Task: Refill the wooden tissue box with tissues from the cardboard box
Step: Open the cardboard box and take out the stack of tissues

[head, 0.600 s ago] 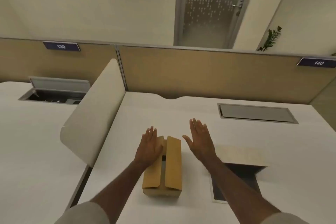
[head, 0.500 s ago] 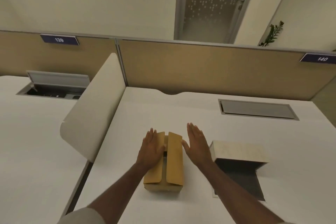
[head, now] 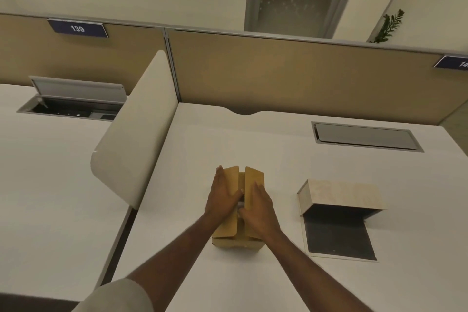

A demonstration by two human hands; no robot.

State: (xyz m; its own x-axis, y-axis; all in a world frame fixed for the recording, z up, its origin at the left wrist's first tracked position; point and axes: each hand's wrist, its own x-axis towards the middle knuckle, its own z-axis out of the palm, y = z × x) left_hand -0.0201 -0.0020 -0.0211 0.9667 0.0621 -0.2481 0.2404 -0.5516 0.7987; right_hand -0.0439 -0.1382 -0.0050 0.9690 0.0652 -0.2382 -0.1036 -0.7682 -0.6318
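Both hands on the cardboard box (head: 236,237), which sits mid-desk (head: 253,134) w/ its two top flaps raised. Left hand (head: 222,196) lies flat on the left flap (head: 231,180), fingers straight, thumb near the gap. Right hand (head: 260,213) lies on the right flap (head: 253,178), fingers spread, thumb at the gap btwn flaps (a bit of white shows there; can't tell what). Neither hand is closed round anything. Wooden tissue box (head: 340,195) stands apart to the right, tipped up off its dark base (head: 338,239). Divider panel (head: 134,129) at left.
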